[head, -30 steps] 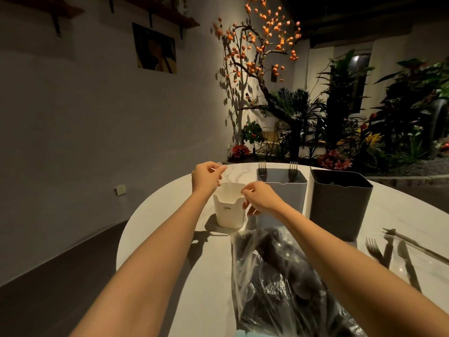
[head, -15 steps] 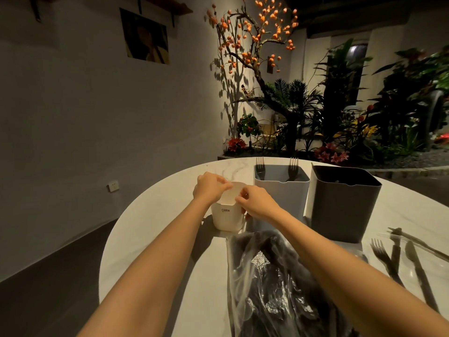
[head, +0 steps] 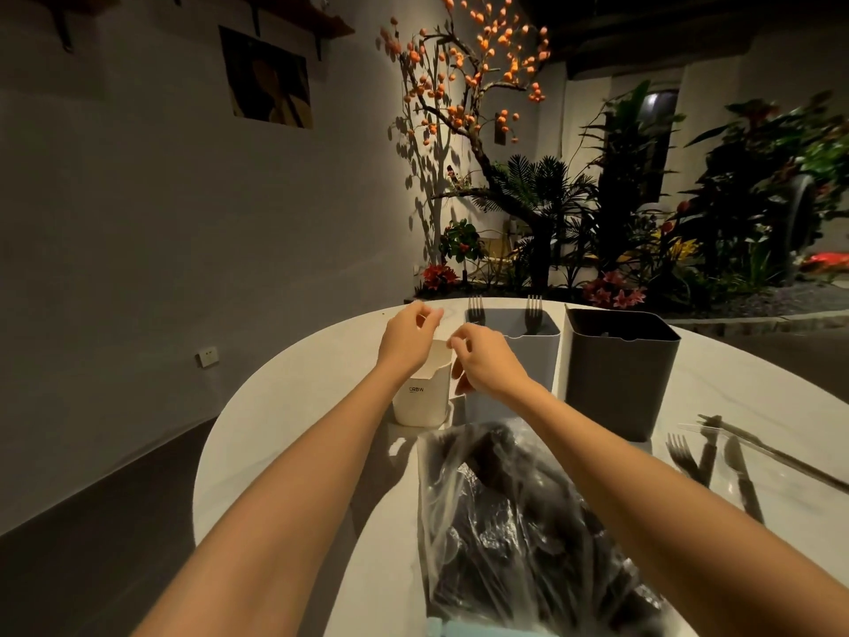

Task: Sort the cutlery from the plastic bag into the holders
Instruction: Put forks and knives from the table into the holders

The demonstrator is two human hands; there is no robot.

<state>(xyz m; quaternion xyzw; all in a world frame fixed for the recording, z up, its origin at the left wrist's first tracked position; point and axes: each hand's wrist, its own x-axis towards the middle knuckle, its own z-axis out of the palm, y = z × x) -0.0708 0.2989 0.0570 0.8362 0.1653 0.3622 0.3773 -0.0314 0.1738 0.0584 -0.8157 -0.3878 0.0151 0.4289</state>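
The clear plastic bag of dark cutlery lies on the round white surface near the viewer, between the two forearms and well short of both hands. Beyond it stand three holders in a row: a small white plastic holder at left, a light grey square holder with two forks upright in it, and a dark grey square holder at right. The left hand hovers above the white holder's rim, fingers curled and thumb near forefinger; whether it pinches anything I cannot tell. The right hand is loosely curled beside that holder, its fingertips against the side. Loose dark cutlery lies at the right.
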